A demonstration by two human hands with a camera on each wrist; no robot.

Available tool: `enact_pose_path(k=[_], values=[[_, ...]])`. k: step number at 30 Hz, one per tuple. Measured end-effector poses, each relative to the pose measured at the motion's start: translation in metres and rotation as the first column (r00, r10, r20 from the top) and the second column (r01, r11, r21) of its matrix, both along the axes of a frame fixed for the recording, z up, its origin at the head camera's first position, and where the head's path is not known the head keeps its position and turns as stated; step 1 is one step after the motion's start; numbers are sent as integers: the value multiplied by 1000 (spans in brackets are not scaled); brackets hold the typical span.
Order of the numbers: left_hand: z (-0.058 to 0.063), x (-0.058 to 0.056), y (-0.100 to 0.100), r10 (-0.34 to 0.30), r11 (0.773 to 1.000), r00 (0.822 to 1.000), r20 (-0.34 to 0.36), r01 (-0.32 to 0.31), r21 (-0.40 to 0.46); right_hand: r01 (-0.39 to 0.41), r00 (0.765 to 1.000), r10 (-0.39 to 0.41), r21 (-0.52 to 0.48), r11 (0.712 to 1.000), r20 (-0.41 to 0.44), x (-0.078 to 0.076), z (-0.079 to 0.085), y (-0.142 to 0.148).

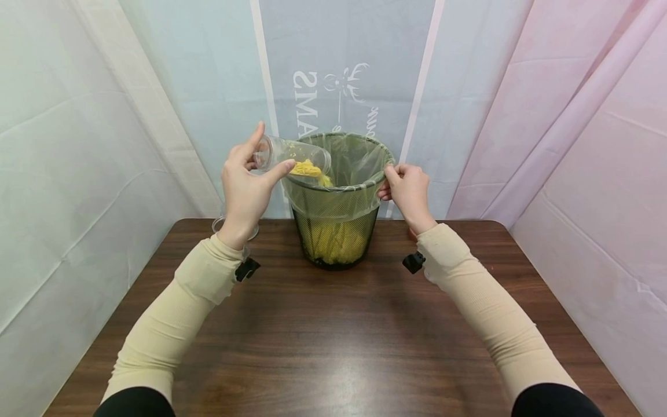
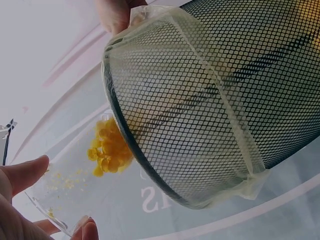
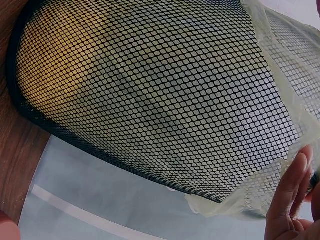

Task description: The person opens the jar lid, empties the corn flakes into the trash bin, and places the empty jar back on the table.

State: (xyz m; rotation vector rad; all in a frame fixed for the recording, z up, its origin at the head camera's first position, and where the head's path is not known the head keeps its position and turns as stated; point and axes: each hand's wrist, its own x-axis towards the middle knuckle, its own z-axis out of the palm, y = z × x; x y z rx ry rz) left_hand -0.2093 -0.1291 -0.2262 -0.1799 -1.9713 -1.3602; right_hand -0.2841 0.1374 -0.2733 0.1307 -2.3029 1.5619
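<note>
My left hand (image 1: 249, 182) grips a clear plastic jar (image 1: 281, 152) by its base end, tilted with its mouth over the bin's rim. Yellow bits (image 1: 308, 169) slide out of the mouth, and a few crumbs cling to the jar's wall (image 2: 65, 181). The black mesh wastebasket (image 1: 333, 231) stands upright, lined with a thin yellowish plastic bag (image 1: 359, 153) folded over the rim. More yellow stuff (image 3: 60, 55) shows through the mesh at its bottom. At the rim's right side my right hand (image 1: 410, 188) pinches the bag's edge.
A clear round lid (image 1: 252, 233) lies on the dark wooden table (image 1: 333, 324) behind my left wrist. A reddish object (image 3: 7, 227) sits at the table's back, mostly hidden by my right wrist in the head view. Fabric curtains (image 1: 219, 75) hang close behind and on both sides.
</note>
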Motion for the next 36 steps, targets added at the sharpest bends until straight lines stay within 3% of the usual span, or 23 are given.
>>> enact_pose_path(k=[25, 36], values=[[12, -16, 5, 24, 998, 996, 91, -19, -56, -7, 1000, 7, 13, 1000, -11, -1, -2, 0], [17, -21, 7, 35, 991, 993, 114, -20, -133, -8, 1000, 8, 10, 1000, -8, -1, -2, 0]])
